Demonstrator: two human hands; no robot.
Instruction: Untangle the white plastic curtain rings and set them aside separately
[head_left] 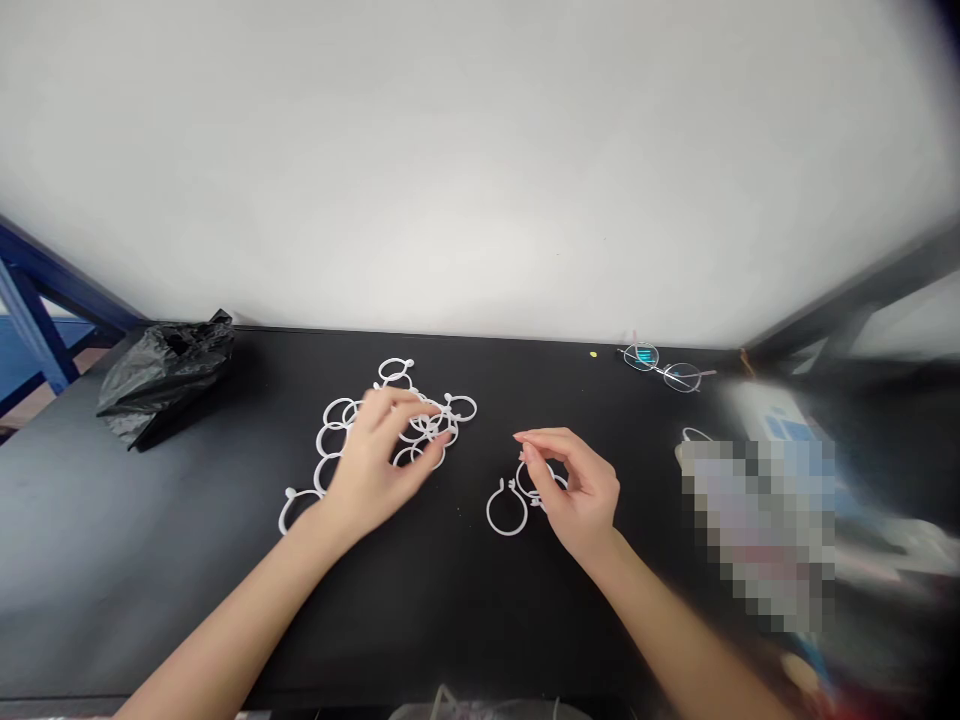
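Observation:
Several white plastic snap rings, each with a small clasp, lie loosely piled on the black table. My left hand (379, 455) is over this pile (426, 425), fingers bent and thumb apart, hiding part of it. I see nothing gripped in it. On the right, my right hand (577, 485) has its thumb and index finger drawn together in a pinch; whether something small is between the tips I cannot make out. Beside and behind that thumb are a few more rings, among them an unclasped ring (507, 512) lying flat with a gap at its top.
A crumpled black plastic bag (169, 375) sits at the table's left. Wire-framed glasses (660, 368) lie near the back right, with a small yellow bit (593, 354) beside them. A blurred white and blue package (780, 420) is on the right. A pale wall (480, 180) rises behind.

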